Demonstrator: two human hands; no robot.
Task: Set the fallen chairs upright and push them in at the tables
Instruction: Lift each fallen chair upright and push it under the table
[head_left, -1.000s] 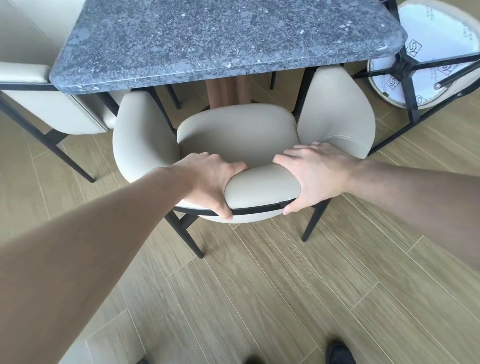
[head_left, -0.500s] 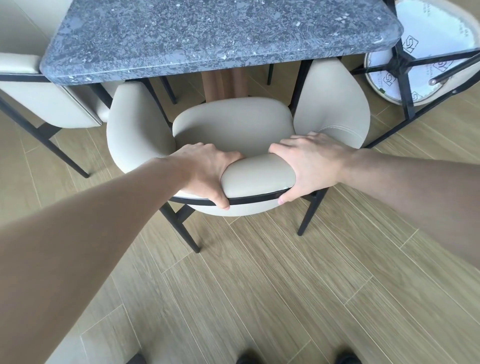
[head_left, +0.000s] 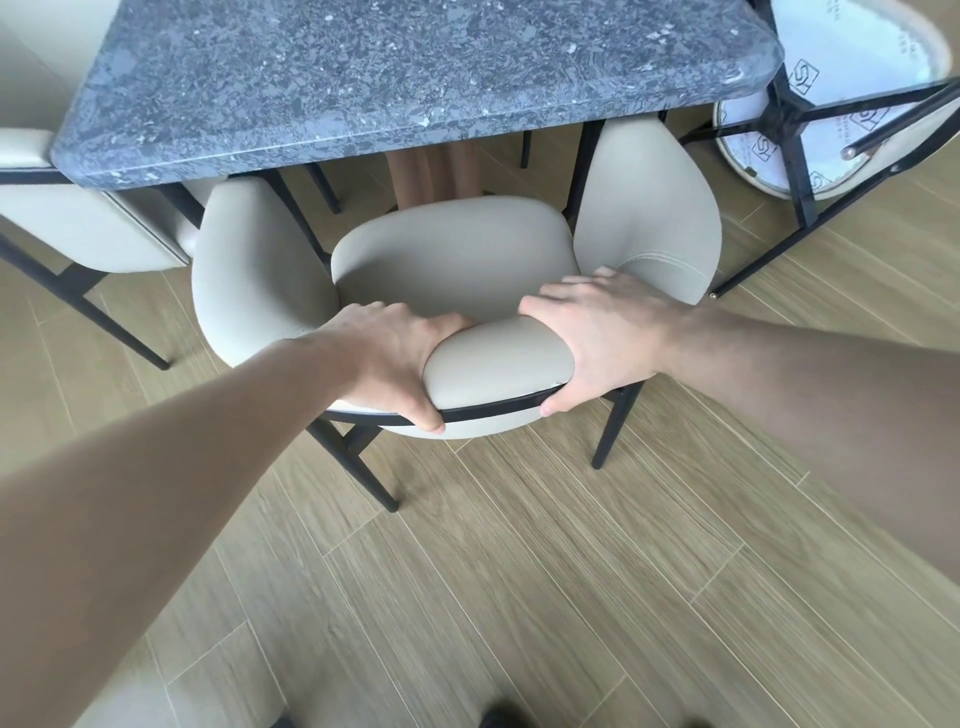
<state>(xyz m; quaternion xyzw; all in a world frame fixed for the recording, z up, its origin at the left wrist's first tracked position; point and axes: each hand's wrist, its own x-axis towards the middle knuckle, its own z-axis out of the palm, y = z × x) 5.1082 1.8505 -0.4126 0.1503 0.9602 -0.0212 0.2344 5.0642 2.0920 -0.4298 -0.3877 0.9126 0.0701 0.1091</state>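
Views: one, worn on the person's head.
Facing: forward and steeply down, over both outstretched forearms.
Nearness: close above the chair (head_left: 452, 260) by the table's (head_left: 415, 78) near edge.
Top of frame: table, cut off.
Bottom of frame: floor (head_left: 545, 597) and a shoe tip (head_left: 501, 717).
Lens: wide, with edges bowed.
Shared part: none, a single view.

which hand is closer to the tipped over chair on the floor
Right. The right hand grips the chair back on the side toward the tipped chair; the left hand grips the far side.
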